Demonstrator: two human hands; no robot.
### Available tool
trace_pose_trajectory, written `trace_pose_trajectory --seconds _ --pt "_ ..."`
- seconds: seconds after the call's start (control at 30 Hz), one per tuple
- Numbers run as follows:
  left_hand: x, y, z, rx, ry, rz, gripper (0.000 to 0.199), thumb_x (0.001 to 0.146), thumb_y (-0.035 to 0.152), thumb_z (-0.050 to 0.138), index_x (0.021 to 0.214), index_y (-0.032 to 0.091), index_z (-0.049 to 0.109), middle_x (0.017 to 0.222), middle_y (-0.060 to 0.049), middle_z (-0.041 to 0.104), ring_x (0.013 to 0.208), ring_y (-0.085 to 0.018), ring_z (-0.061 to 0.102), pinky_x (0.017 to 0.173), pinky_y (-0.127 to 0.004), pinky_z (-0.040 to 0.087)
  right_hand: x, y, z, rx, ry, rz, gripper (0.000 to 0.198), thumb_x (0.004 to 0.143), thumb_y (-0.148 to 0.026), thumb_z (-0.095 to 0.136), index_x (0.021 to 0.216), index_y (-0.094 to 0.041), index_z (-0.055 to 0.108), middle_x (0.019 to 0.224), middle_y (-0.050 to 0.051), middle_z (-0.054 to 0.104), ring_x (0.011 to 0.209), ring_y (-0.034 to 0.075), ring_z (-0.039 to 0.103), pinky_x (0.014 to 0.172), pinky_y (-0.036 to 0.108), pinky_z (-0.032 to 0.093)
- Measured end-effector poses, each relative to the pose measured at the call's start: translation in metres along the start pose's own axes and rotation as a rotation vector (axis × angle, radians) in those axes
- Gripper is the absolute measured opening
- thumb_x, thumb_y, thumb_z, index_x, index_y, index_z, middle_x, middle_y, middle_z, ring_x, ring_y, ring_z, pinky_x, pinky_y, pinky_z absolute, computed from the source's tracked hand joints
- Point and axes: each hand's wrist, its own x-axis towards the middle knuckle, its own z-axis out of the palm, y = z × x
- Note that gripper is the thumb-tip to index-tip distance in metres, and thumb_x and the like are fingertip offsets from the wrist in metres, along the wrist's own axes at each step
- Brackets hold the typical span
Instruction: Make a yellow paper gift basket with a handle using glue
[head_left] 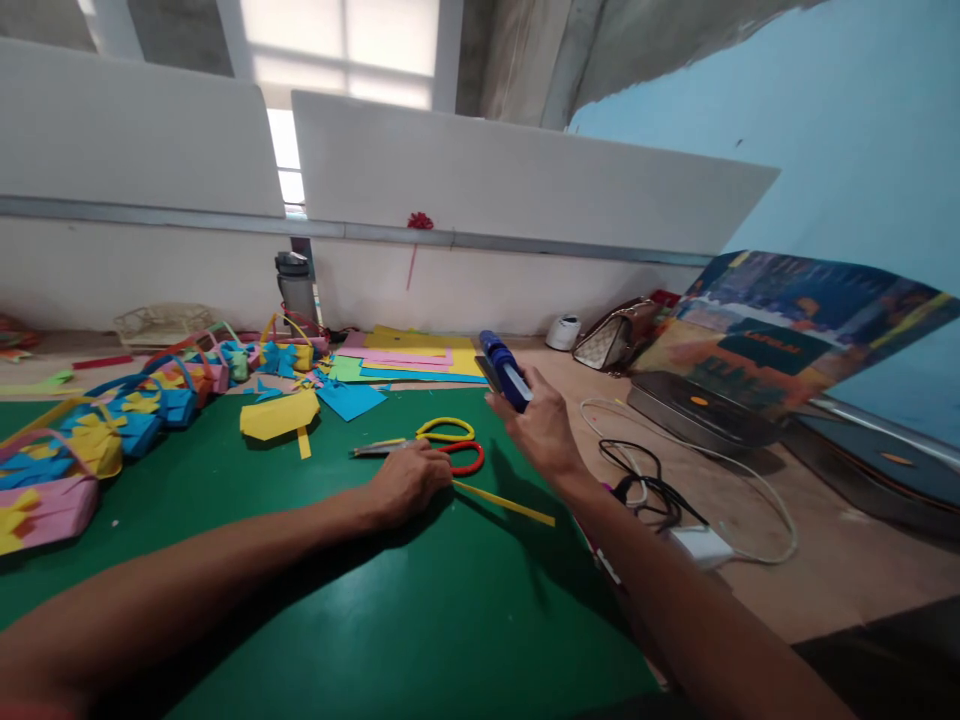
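My right hand (pixel 546 425) is raised above the green mat and closed around a blue stapler (pixel 506 370), which tilts up and away from me. My left hand (pixel 411 483) is low over the mat, fingers bent together, with a narrow yellow paper strip (pixel 510 503) sticking out from under it to the right; the fingertips are partly hidden. Just beyond that hand lie scissors (pixel 466 458) with one yellow and one red handle loop, blades pointing left. A folded yellow paper piece (pixel 279 415) sits farther left, a short yellow tab (pixel 304 442) at its lower edge.
Several small paper baskets with flowers (pixel 169 400) line the left side. Coloured paper sheets (pixel 409 355) are stacked at the back, near a grey bottle (pixel 297 290). On the right are cables (pixel 652 480), a white adapter (pixel 701 547), a handbag (pixel 616 335) and dark cases (pixel 705 410).
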Motion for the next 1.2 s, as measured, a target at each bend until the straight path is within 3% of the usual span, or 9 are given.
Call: trace_pose_trajectory --seconds 0.2,0.37,0.6,0.7,0.83,1.0,1.1,1.2 --pt "0.013 -0.038 -0.003 0.039 -0.017 -0.022 0.031 0.088 0.013 0.037 0.065 0.014 0.057 0.074 -0.006 0.06 0.071 -0.016 0.052 0.071 -0.028 0.039 -0.01 -0.008 -0.009 0.132 0.015 0.011 0.037 0.075 -0.034 0.058 0.107 -0.015 0.057 0.09 0.007 0.064 0.075 0.019 0.057 0.069 0.031 0.045" --pt "0.024 -0.048 -0.004 0.027 -0.003 -0.039 0.022 0.083 0.01 0.04 0.075 0.014 0.06 0.079 -0.007 0.06 0.075 -0.017 0.053 0.069 -0.027 0.041 -0.015 -0.01 -0.015 0.141 0.011 0.036 0.035 0.076 -0.033 0.058 0.106 -0.017 0.058 0.084 0.004 0.062 0.068 0.017 0.056 0.066 0.029 0.045" --pt "0.046 -0.058 -0.034 -0.007 0.142 -0.28 0.022 0.075 0.008 0.042 0.076 0.012 0.064 0.065 -0.004 0.061 0.06 -0.015 0.052 0.058 -0.025 0.037 -0.02 -0.014 -0.024 0.211 -0.015 0.098 0.036 0.076 -0.035 0.059 0.108 -0.02 0.057 0.079 0.002 0.061 0.064 0.016 0.055 0.06 0.027 0.046" --pt "0.05 -0.054 -0.036 -0.039 0.158 -0.344 0.021 0.07 0.007 0.045 0.075 0.012 0.065 0.063 -0.004 0.062 0.058 -0.015 0.053 0.055 -0.024 0.036 -0.023 -0.019 -0.025 0.224 -0.004 0.072 0.037 0.075 -0.034 0.06 0.109 -0.02 0.057 0.081 0.002 0.061 0.065 0.016 0.056 0.06 0.028 0.046" --pt "0.046 -0.038 -0.021 -0.113 0.122 -0.375 0.024 0.062 0.002 0.046 0.068 0.012 0.067 0.065 -0.005 0.065 0.063 -0.017 0.057 0.059 -0.025 0.039 -0.028 -0.022 -0.025 0.171 -0.012 0.041 0.035 0.076 -0.036 0.06 0.108 -0.02 0.058 0.077 0.001 0.061 0.063 0.016 0.055 0.059 0.027 0.045" --pt "0.032 -0.023 -0.022 -0.258 0.062 -0.445 0.02 0.064 0.003 0.049 0.067 0.013 0.067 0.067 -0.005 0.067 0.065 -0.016 0.059 0.06 -0.023 0.041 -0.033 -0.023 -0.021 0.126 -0.035 0.016 0.036 0.076 -0.037 0.061 0.108 -0.022 0.058 0.081 0.002 0.063 0.066 0.017 0.056 0.061 0.028 0.044" --pt "0.01 -0.015 -0.035 -0.371 -0.004 -0.546 0.015 0.073 0.02 0.055 0.069 0.012 0.066 0.054 -0.002 0.061 0.05 -0.013 0.054 0.048 -0.021 0.038 -0.035 -0.026 -0.019 0.196 -0.091 0.03 0.034 0.075 -0.038 0.061 0.104 -0.022 0.059 0.077 0.002 0.063 0.066 0.018 0.057 0.058 0.028 0.044" --pt "-0.022 -0.003 -0.046 -0.464 -0.097 -0.62 0.034 0.076 0.042 0.054 0.06 0.012 0.063 0.043 0.002 0.051 0.038 -0.009 0.042 0.041 -0.02 0.031 -0.039 -0.032 -0.02 0.26 -0.202 0.095 0.025 0.074 -0.041 0.06 0.088 -0.021 0.061 0.067 0.001 0.06 0.061 0.018 0.056 0.053 0.027 0.043"
